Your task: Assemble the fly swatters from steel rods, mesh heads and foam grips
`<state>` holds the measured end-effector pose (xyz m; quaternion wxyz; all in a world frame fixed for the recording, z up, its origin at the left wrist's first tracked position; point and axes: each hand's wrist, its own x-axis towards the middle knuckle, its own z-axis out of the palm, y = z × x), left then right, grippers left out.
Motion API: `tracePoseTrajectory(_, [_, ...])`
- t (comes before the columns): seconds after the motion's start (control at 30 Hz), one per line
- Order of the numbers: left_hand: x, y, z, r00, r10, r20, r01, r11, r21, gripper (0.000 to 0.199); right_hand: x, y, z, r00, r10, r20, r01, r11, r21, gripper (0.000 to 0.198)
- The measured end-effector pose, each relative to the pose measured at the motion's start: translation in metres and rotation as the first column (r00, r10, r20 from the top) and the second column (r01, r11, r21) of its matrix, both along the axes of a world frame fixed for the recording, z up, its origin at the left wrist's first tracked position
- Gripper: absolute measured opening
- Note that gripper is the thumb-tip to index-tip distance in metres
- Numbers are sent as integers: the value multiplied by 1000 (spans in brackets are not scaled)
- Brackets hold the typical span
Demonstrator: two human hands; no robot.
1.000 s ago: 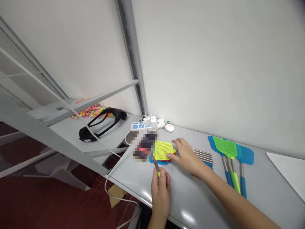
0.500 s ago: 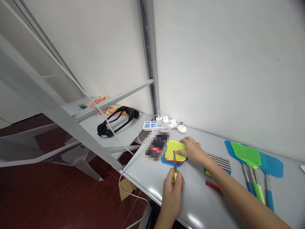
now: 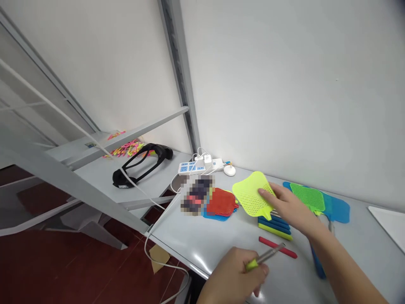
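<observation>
I worry most that the yellow mesh head (image 3: 251, 194) could twist or slip, because my right hand (image 3: 289, 209) is clamped on it towards one side, a digit across its face and the others partly hidden. It tilts above the worktop (image 3: 186, 230), beside the red mesh head (image 3: 221, 202). My left hand (image 3: 236, 274) is closed around the yellow-gripped metal rod (image 3: 270, 254); letting that dip carelessly might knock the red stick (image 3: 289, 253), which its tip overlaps in view.
</observation>
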<state>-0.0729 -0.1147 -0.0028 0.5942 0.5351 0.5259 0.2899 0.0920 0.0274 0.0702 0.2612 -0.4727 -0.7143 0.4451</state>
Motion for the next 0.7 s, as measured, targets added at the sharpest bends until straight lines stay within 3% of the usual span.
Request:
tracePoseTrajectory(0.1, [17,5,3,988,-115,-105,121,991,50,31,43,-26,-2,923,-309,-230,285,950,-129,35])
tracePoseTrajectory(0.2, [35,18,4,976,-110,-187,145,972,187,29,83,-52,-22,640,-652,-408,552,759,-346,33])
tracePoseTrajectory(0.23, [40,23,5,978,-97,-187,141,961,237,29,95,-61,-32,540,-716,-442,591,697,-408,31])
tracePoseTrajectory(0.3, [47,31,8,986,-69,-151,113,945,308,26,112,-79,-50,395,-771,-500,616,626,-478,29])
tracePoseTrajectory(0.47, [56,40,13,996,-69,-58,83,948,308,27,122,-116,-78,278,-792,-544,609,583,-538,26])
tracePoseTrajectory(0.6, [57,38,11,993,-60,-105,87,957,275,31,111,-128,-76,199,-787,-584,595,571,-566,31])
tracePoseTrajectory(0.7, [56,36,8,987,-51,-154,89,963,252,32,103,-128,-69,214,-766,-606,567,602,-562,24])
